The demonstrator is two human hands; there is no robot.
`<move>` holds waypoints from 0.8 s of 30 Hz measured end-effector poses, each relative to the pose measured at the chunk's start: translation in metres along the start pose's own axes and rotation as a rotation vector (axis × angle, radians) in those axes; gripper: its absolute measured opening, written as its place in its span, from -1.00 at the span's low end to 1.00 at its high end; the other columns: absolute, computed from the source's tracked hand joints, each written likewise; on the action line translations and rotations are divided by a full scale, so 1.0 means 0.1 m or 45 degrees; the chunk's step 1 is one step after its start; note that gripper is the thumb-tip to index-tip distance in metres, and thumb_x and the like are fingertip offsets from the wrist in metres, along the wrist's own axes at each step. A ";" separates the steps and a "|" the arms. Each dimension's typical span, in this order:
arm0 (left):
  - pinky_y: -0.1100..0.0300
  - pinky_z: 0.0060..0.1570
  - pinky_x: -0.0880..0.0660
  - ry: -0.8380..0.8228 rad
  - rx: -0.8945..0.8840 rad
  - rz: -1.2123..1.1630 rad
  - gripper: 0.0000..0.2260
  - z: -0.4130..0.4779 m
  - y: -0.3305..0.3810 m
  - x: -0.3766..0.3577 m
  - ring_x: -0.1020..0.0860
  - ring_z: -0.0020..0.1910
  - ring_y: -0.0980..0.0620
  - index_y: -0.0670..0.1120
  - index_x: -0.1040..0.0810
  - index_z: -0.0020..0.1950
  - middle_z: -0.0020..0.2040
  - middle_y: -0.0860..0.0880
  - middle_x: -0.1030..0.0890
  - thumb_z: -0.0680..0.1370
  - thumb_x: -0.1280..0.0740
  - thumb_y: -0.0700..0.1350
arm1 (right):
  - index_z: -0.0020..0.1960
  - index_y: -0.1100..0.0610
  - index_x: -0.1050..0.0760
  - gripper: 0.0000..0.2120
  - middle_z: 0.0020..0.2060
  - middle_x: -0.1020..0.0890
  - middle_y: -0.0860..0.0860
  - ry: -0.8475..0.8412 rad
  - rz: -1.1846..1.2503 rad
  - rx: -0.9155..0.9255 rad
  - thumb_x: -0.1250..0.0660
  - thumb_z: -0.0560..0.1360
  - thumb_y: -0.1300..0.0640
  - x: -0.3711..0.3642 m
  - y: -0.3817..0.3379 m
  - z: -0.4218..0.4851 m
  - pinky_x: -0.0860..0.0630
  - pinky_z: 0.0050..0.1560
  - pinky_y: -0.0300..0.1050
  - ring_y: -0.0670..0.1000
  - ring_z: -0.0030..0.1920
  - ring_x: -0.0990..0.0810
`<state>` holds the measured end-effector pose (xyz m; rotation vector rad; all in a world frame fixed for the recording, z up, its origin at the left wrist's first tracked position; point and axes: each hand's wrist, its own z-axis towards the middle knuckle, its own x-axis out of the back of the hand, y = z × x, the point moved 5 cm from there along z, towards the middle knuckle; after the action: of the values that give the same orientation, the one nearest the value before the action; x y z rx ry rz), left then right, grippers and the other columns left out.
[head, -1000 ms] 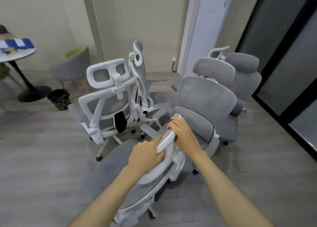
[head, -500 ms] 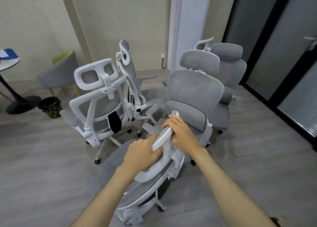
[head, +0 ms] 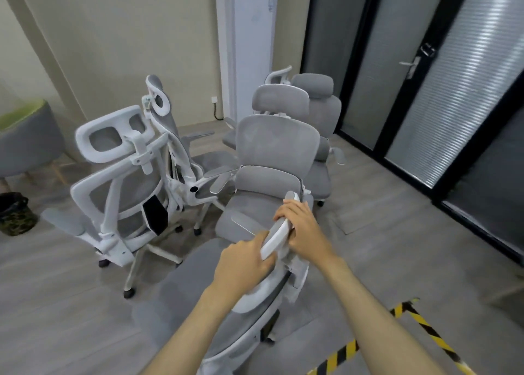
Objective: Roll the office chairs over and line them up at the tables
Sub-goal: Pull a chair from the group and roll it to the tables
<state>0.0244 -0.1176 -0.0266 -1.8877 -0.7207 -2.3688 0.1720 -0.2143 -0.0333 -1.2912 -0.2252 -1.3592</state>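
Now | both hands, left hand [head: 243, 261] and right hand [head: 303, 230], clasp nearest chair's headrest [head: 276, 238]

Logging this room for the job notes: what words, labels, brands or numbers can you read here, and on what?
Nothing legible.
White standing unit: a small label near its top right, too blurred to read.
Floor tape: yellow and black hazard stripes only, no words.
Chairs: no readable brand or label.

Office: clustered office chairs [head: 272, 147], glass partitions [head: 442, 91]
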 end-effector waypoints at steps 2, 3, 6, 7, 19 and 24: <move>0.03 -0.20 -0.45 -0.015 -0.058 -0.011 -0.62 -0.13 0.01 0.01 -0.61 -0.12 -0.19 0.12 -0.39 0.37 -0.09 -0.02 -0.67 0.59 -0.21 0.19 | 0.05 -0.03 -0.51 -0.56 0.11 -0.55 -0.16 0.061 -0.033 -0.033 -0.16 0.29 0.35 0.02 -0.12 -0.18 -0.22 0.50 0.28 -0.05 0.44 -0.39; 0.02 -0.19 -0.45 -0.026 -0.092 -0.015 -0.62 -0.20 0.01 0.01 -0.61 -0.10 -0.20 0.12 -0.38 0.38 -0.07 -0.03 -0.67 0.59 -0.21 0.19 | 0.04 -0.03 -0.51 -0.56 0.10 -0.55 -0.17 0.088 -0.048 -0.057 -0.16 0.29 0.35 0.02 -0.19 -0.28 -0.26 0.48 0.27 -0.04 0.42 -0.41; 0.03 -0.18 -0.45 -0.068 -0.190 -0.047 -0.65 -0.45 0.01 0.06 -0.60 -0.11 -0.21 0.13 -0.40 0.35 -0.07 -0.04 -0.67 0.59 -0.21 0.17 | 0.03 -0.01 -0.51 -0.57 0.09 -0.51 -0.18 0.157 -0.100 -0.156 -0.18 0.28 0.36 0.03 -0.42 -0.59 -0.29 0.44 0.26 -0.05 0.35 -0.44; 0.03 -0.20 -0.44 -0.083 -0.227 -0.061 -0.67 -0.53 0.01 0.08 -0.60 -0.12 -0.20 0.14 -0.42 0.32 -0.08 -0.03 -0.67 0.58 -0.21 0.16 | 0.03 0.00 -0.52 -0.58 0.08 -0.51 -0.18 0.179 -0.104 -0.191 -0.19 0.28 0.36 0.03 -0.50 -0.71 -0.29 0.44 0.27 -0.06 0.34 -0.44; 0.07 -0.22 -0.51 -0.138 -0.694 -0.029 -0.61 -1.65 0.14 0.28 -0.63 -0.17 -0.11 0.15 -0.49 0.21 -0.10 0.01 -0.68 0.52 -0.13 0.30 | 0.15 0.10 -0.56 -0.55 0.17 -0.55 -0.10 0.410 -0.245 -0.541 -0.19 0.40 0.48 0.05 -1.53 -2.37 -0.13 0.59 -0.03 -0.02 0.49 -0.31; 0.08 -0.24 -0.46 -0.109 -0.883 -0.067 -0.34 -2.05 0.39 0.25 -0.65 -0.14 -0.07 0.14 -0.56 0.19 -0.08 0.05 -0.70 0.41 0.05 0.50 | 0.17 0.12 -0.59 -0.55 0.18 -0.59 -0.02 0.506 -0.317 -0.693 -0.21 0.41 0.47 0.22 -1.92 -3.07 0.10 0.43 -0.52 -0.08 0.41 -0.34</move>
<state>-0.1584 -0.2215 -0.0224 -2.2097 0.0917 -2.8274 -0.1361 -0.4046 -0.0259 -1.4239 0.2889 -1.9451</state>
